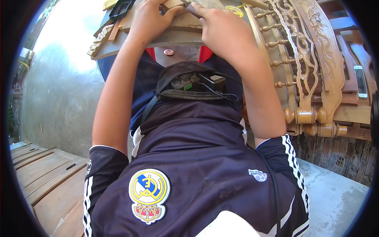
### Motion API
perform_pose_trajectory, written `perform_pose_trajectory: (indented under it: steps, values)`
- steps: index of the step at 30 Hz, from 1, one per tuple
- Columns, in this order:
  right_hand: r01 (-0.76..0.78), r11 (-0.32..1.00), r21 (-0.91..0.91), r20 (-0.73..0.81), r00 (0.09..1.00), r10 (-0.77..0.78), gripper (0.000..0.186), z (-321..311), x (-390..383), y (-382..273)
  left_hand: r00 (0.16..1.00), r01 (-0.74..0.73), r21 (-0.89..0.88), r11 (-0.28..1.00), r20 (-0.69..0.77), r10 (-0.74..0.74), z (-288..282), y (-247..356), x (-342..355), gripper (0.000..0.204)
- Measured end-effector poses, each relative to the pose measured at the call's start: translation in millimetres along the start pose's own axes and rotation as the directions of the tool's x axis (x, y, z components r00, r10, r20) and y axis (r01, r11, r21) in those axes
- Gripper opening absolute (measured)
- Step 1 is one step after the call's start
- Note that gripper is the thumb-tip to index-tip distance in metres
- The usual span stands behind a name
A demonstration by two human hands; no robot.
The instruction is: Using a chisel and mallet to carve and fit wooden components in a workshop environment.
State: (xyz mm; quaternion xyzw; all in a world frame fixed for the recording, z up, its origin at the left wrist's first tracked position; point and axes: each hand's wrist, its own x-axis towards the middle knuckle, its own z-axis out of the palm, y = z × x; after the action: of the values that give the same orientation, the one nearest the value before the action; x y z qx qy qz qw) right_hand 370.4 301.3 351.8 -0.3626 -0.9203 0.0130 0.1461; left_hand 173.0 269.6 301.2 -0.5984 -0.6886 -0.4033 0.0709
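Both hands are at the wooden work surface (166, 38) along the top of the head view. My left hand (152, 21) has its fingers curled on a small wooden piece (173, 4), pressing it from the left. My right hand (221, 33) pinches a dark grey-brown strip (191, 10), perhaps abrasive paper, against the right side of that piece; its far fingertips are partly hidden. To the left lie a black tray (120, 8) and short wood strips (115, 29). Yellow coiled material (235, 10) sits just right of my right hand.
Carved, turned wooden furniture (327, 59) stands along the right, with a white phone (360, 81) lying on it. Wooden panels (43, 173) are at lower left, beside a grey concrete surface (63, 110). A black mesh pouch (173, 94) holding devices and a cable rests at my waist.
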Motion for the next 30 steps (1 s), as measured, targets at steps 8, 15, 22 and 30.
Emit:
perform_pose_trajectory:
  steps: [8,15,22,30]
  values:
    - [0.056,0.989,0.136,-0.061,0.997,-0.048,0.048,-23.3,-97.4,21.0,0.986,-0.098,-0.056,0.994,-0.142,0.089,9.6,-0.1,-0.9,0.04]
    - [0.154,0.987,0.05,-0.099,0.984,-0.149,0.043,-1.3,-19.8,9.9,1.0,0.026,-0.003,1.0,0.008,-0.026,-14.1,-6.8,-3.3,0.037]
    - [0.045,0.977,0.207,-0.039,0.999,-0.037,0.041,-14.9,-94.8,25.4,0.993,-0.009,-0.011,1.0,-0.119,0.008,-0.6,-5.1,-7.0,0.038]
    - [0.111,0.993,-0.03,-0.102,0.988,-0.113,0.056,4.2,-12.3,-4.1,0.993,-0.093,-0.038,0.995,-0.075,0.09,-6.4,-17.7,0.6,0.033]
